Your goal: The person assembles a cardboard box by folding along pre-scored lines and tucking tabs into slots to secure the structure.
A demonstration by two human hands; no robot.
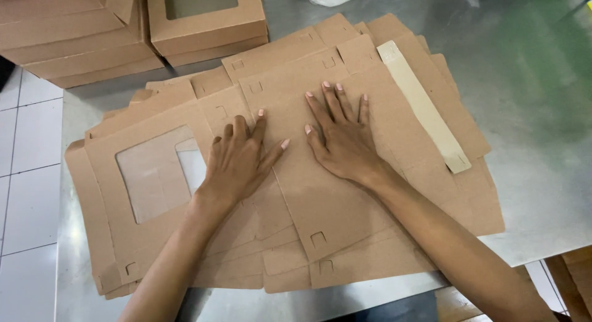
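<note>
Left hand (237,158) and right hand (342,140) press flat, grip open, holding nothing, on the top flat cardboard box blank (320,192) of a loose stack on the steel table (536,112); uneven pressure could slide the sheets askew.

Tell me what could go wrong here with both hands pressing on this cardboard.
1. The flat box sheets lie in a loose, fanned pile; pressing with the left hand and right hand could make the top sheet slide.
2. The pile overhangs the metal table's near edge, so sheets might slip off.
3. The clear window beside the left hand could crease if leaned on.
</note>
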